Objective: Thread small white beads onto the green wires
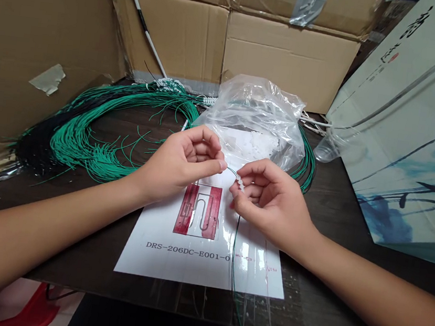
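Observation:
A small white plastic connector (241, 182) is pinched between the thumb and fingers of my right hand (273, 193). Thin green and black wires (234, 255) hang from it, over the table's front edge. My left hand (188, 162) pinches the end of a green wire (232, 170) that reaches across to the connector. Whether the wire's tip sits inside the connector I cannot tell. Both hands are above a printed sheet (142, 259) with a red and white picture, lying under clear film.
A large bundle of green and black wires (75, 124) lies at the left. Behind my hands sits a clear plastic bag (260, 105) with white pieces. Cardboard boxes (290, 55) wall the back, a painted box (414, 139) the right. A clear cup (328, 147) lies beside it.

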{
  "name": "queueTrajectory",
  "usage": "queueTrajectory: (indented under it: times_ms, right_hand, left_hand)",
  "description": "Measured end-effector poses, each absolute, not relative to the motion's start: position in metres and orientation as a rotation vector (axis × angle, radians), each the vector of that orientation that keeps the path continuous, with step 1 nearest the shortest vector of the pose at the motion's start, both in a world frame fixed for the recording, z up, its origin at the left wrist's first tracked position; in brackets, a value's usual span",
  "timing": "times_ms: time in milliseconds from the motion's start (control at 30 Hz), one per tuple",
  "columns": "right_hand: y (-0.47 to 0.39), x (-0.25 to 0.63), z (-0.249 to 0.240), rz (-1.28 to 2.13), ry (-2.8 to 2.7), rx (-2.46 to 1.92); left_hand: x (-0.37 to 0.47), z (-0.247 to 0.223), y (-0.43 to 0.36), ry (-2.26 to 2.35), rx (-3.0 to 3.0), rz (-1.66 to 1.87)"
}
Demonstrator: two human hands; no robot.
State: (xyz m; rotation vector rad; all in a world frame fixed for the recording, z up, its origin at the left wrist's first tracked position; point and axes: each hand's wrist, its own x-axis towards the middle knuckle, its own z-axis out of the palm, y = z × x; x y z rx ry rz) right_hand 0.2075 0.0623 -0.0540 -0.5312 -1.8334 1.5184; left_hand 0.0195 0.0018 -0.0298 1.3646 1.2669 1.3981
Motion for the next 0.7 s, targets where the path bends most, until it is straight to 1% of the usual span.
queueTrajectory:
  times_ms: [100, 433, 567, 700]
  right_hand:
    - [0.0635, 0.2076, -0.0544, 1.586, -1.817, -0.495]
    - [0.064, 0.2077, -0.0557, 1.402, -1.802, -0.509]
    - [0.0638, 0.2082, -0.0563, 1.342, -1.833, -0.506]
    - [0.0642, 0.2082, -0.0576, 1.309, -1.848, -0.493]
  left_hand:
    - [0.0175, -0.0317, 0.0038, 1.253, 1.338, 1.44]
    - [0.0118, -0.0343, 0.0047, 1.235, 1.329, 1.51]
    - [0.0118, -0.0346, 0.0046, 1.225, 1.357, 1.49]
    - [0.015, -0.0316, 0.0019, 1.244, 1.504, 1.366]
